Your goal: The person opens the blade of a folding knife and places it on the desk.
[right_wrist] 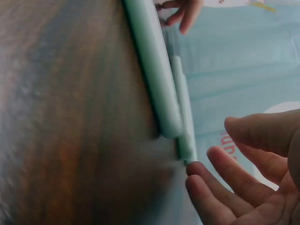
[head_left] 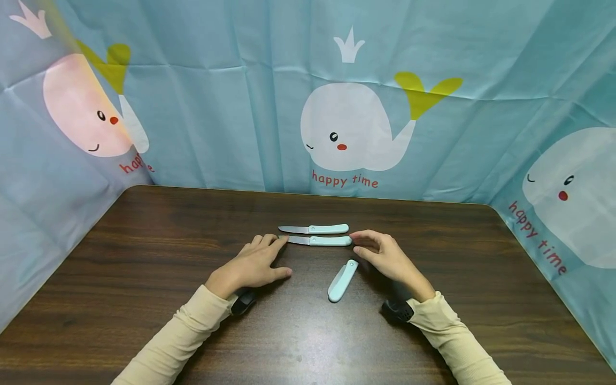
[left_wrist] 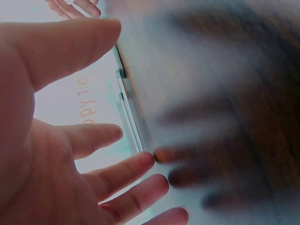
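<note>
Two folding knives with pale mint handles lie unfolded side by side, blades to the left: a far knife [head_left: 332, 229] and a near knife [head_left: 332, 241]. A third folding knife [head_left: 340, 284], its blade mostly folded into the handle, lies slantwise closer to the person. My left hand [head_left: 252, 266] has its fingers extended, fingertips right at the near knife's blade tip. At the handle end of that same knife is my right hand [head_left: 387, 259], thumb and fingers apart and loosely bent. The right wrist view shows no object between the right hand's fingers [right_wrist: 234, 178].
The knives lie on a dark wood-grain table [head_left: 144, 278]. A light blue curtain [head_left: 207, 128] printed with whales hangs behind it and along both sides. Each wrist carries a black strapped device [head_left: 397, 310] close to the tabletop.
</note>
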Demonstrator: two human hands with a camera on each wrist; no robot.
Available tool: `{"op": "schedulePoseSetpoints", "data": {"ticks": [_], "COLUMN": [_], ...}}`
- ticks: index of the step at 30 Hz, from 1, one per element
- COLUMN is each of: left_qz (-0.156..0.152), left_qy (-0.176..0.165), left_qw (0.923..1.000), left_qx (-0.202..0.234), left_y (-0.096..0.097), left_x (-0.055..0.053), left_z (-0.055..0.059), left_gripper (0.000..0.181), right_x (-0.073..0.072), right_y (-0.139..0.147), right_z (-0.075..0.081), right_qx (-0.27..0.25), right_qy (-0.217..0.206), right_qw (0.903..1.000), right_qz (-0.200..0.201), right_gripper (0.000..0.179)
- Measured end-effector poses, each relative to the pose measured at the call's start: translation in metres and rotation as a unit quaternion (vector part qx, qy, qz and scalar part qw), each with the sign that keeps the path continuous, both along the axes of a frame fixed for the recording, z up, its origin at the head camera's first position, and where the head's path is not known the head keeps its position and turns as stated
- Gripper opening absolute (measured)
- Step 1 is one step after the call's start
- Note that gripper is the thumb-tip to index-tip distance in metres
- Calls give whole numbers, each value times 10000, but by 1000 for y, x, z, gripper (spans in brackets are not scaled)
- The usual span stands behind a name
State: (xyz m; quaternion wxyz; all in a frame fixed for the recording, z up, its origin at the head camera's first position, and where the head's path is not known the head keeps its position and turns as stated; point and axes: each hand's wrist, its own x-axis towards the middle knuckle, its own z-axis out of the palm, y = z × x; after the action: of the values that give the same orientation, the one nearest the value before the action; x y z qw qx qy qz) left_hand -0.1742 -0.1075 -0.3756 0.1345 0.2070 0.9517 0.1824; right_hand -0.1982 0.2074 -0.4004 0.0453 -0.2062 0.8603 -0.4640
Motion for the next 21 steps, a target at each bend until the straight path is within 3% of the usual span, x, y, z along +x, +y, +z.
{"op": "schedulePoseSetpoints", "data": {"ticks": [7, 12, 21], "left_qz": [-15, -53, -199], "left_qy": [114, 212, 81], "left_qw": [9993, 9979, 9945], "left_qx": [357, 608, 1027], "left_y": [4, 9, 21], "left_x": [0, 2, 7], "left_z": [-1, -3, -3], "left_gripper": [71, 68, 63], "right_x": [1, 0, 4], "right_y": [7, 14, 20], "right_z": [9, 15, 27], "right_qx": [4, 278, 728], "right_qy": [-63, -136, -441], "right_qw": [10000, 9992, 9945], "right_qz": [62, 236, 603], "right_gripper": [33, 36, 39]}}
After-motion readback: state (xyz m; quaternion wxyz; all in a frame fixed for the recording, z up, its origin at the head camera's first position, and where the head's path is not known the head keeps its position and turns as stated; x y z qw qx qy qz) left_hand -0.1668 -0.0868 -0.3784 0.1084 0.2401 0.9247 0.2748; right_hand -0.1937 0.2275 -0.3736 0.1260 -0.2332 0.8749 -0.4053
